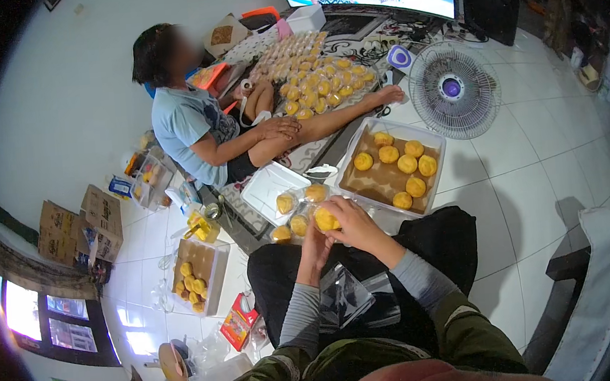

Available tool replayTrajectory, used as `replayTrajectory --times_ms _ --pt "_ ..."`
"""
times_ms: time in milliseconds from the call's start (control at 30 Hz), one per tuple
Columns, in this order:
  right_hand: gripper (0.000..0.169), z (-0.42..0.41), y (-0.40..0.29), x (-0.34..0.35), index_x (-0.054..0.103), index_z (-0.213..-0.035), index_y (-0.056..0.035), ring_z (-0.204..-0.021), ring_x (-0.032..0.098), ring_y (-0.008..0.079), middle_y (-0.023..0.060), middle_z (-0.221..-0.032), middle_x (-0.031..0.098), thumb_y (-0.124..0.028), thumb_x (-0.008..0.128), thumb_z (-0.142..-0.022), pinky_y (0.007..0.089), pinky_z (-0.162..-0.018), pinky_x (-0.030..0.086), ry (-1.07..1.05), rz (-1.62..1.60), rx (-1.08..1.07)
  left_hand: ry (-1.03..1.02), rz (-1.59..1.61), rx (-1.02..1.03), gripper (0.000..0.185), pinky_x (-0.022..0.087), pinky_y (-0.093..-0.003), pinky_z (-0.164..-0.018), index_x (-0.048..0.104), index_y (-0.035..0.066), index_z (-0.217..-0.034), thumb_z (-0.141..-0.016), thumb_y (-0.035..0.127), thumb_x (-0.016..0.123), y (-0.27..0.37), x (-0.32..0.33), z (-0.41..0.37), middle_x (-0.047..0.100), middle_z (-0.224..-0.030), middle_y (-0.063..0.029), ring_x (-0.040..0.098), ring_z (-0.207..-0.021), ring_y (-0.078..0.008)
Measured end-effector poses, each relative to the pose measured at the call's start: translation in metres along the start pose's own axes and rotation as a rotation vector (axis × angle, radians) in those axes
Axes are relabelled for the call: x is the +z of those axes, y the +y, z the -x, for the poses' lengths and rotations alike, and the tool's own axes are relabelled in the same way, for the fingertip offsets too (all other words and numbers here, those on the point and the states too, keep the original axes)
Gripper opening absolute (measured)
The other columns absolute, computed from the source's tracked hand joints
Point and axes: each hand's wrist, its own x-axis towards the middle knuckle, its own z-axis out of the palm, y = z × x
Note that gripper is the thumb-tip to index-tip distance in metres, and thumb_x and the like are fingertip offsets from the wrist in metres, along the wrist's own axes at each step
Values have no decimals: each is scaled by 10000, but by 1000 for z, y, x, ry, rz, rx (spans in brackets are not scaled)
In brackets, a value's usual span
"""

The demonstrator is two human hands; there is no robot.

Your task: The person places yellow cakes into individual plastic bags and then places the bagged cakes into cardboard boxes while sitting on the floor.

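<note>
Over my lap, my left hand (316, 253) and my right hand (355, 223) together hold a round yellow bun (326, 219). The left supports it from below, and the right has its fingers over the top and side. Whether clear film surrounds this bun is hard to tell. Just beyond it lie several buns in clear plastic wrappers (299, 225). Flat clear plastic bags (345, 297) rest on my dark trousers. To the right of my hands, a white plastic tub (343, 179) lined with brown paper contains several unwrapped yellow buns (407, 164).
A seated person (192, 124) holds a roll of white tape (245, 85), one leg stretched beside rows of wrapped buns (324, 87). A fan (453, 90) stands at right. Near my hands is a white lid (274, 187); at left, another bun tub (216, 278) and cardboard boxes (100, 222).
</note>
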Motion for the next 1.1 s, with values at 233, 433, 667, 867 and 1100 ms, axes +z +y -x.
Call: replayTrajectory --times_ms 233,433,667,867,1100 --pt "568 0 -2 0 498 -1181 -37 -1089 462 347 143 -1177 473 -169 731 -680 422 -904 437 36 186 -54 -14 -9 40 452 506 -272 -805 418 77 -1300 -986 400 370 -3 2 0 532 -1221 -49 569 -1025 -156" --pt "540 1 0 4 512 -1162 -30 -1077 459 342 149 -1163 476 -194 725 -694 415 -919 426 38 165 -19 19 -30 39 432 488 -312 -864 420 68 -1296 -985 366 386 -6 -3 -2 508 -1260 -63 543 -1091 -186" --pt "540 0 8 6 529 -1140 -24 -1055 480 343 145 -1118 494 -173 742 -667 411 -912 420 71 74 1 63 -14 63 427 479 -331 -880 426 56 -1287 -976 348 424 -10 -2 -6 522 -1240 -70 550 -1074 -195" --pt "536 -2 10 3 544 -1143 -44 -1060 492 342 146 -1109 503 -162 733 -655 416 -912 420 77 -4 -8 34 -53 70 428 467 -326 -888 432 58 -1284 -973 352 428 -10 -13 -7 529 -1229 -71 548 -1071 -193" --pt "531 -3 11 -3 544 -1149 -49 -1081 484 342 140 -1126 497 -153 720 -658 417 -926 412 65 -28 -36 55 -108 74 444 436 -349 -940 417 50 -1304 -990 359 364 -5 -3 -3 511 -1268 -83 524 -1137 -210"
